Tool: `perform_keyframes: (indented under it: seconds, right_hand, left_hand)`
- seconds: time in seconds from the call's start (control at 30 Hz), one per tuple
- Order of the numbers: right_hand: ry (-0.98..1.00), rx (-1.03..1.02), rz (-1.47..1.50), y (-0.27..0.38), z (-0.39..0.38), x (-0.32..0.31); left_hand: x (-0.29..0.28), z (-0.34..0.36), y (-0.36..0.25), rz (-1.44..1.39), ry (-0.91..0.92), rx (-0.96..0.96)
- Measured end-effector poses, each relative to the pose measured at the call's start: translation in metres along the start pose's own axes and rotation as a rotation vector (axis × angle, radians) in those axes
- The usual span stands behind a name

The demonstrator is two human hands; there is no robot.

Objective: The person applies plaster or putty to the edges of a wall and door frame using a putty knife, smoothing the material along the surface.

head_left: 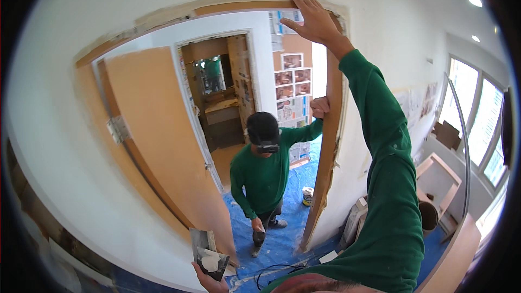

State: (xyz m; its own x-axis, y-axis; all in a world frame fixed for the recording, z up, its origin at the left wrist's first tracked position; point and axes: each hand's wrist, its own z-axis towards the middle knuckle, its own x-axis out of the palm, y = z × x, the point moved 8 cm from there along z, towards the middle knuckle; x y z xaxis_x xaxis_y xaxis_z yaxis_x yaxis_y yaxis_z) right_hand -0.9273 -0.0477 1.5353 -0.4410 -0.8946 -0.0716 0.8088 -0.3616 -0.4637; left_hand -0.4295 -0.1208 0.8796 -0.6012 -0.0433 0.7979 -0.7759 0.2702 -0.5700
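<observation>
My right hand (312,19) is raised high, fingers stretched out. It lies flat at the upper right corner of the brown door frame (239,7), with the fingertips reaching the white wall above it. Low in the view, my left hand (209,282) is wrapped round the underside of a grey mud pan (202,239), only partly in sight. White filler (211,262) lies in the pan. Pale filler borders the frame along its top and right side.
A co-worker in a green top (260,179) stands in the doorway, one hand on the frame. The brown door (163,125) hangs open at left. Blue sheeting (296,206) covers the floor, with a tub (307,196) on it. A wooden frame (438,176) stands at right.
</observation>
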Motion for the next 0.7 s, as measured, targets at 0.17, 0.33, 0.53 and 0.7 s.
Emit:
perform_keyframes:
  seconds: [0.17, 0.33, 0.53, 0.7]
  right_hand:
    - [0.011, 0.126, -0.057, -0.067, -0.034, 0.002]
    - [0.038, 0.214, -0.116, -0.117, -0.058, 0.003]
    - [0.081, 0.328, -0.159, -0.162, -0.077, -0.005]
    - [0.097, 0.312, -0.132, -0.148, -0.067, -0.006]
  left_hand:
    - [0.068, -0.042, -0.027, 0.074, 0.026, 0.116]
    - [0.051, -0.031, -0.036, 0.081, -0.077, 0.190]
    - [0.027, -0.028, -0.061, 0.047, -0.192, 0.299]
    - [0.032, -0.020, -0.070, 0.040, -0.201, 0.341]
